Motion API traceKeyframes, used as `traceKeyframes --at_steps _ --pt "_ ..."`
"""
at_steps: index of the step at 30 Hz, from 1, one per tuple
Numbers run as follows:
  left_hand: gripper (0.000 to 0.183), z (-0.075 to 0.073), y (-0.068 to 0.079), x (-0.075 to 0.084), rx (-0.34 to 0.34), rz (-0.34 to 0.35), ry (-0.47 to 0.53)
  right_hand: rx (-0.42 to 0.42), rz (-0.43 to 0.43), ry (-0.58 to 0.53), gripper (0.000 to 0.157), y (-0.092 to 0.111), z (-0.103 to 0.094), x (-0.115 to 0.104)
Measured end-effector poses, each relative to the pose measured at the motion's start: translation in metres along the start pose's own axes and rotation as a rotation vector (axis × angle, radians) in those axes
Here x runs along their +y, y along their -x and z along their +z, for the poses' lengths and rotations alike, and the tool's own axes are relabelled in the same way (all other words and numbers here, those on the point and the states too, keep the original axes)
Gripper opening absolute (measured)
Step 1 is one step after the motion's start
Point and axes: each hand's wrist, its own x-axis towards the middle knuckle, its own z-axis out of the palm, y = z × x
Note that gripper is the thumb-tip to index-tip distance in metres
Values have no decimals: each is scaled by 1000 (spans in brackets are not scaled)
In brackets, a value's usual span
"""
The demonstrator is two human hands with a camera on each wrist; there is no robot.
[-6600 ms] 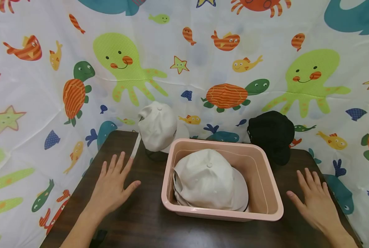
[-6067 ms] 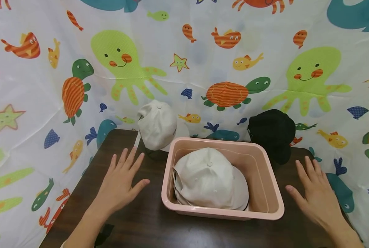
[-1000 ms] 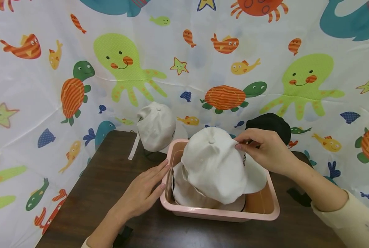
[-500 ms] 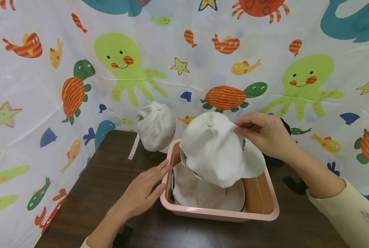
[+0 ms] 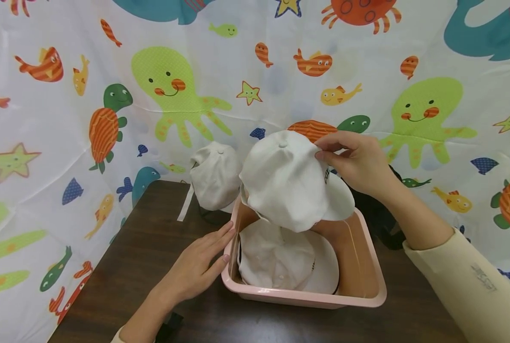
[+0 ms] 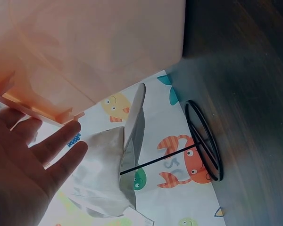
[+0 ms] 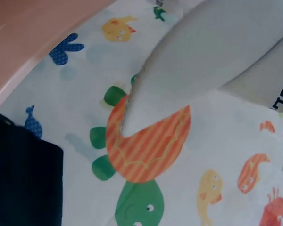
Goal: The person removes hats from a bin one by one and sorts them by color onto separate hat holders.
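Note:
My right hand pinches the crown of a white baseball cap between thumb and fingers, near its front lettering. The cap hangs above a pink plastic bin, and its brim fills the upper right wrist view. Inside the bin lies another white cap, brim to the right. My left hand rests on the bin's left rim with fairly straight fingers; the left wrist view shows its fingers touching that rim.
Behind the bin's left corner, a white cap sits on a black wire stand. A black cap at the back right is partly hidden by my right arm. A sea-animal curtain backs the dark wooden table.
From spread at the sides, my left hand has moved to the bin's rim. My right hand has taken a white cap from the bin and raised it, uncovering another cap below.

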Motion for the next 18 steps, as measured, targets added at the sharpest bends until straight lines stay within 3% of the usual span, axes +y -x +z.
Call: traceKeyframes --at_steps 6,18 --pt "56 1 0 0 5 -7 6 46 67 -25 14 -13 10 -4" --pt "55 2 0 0 22 10 8 102 90 -118 16 -39 34 -4"
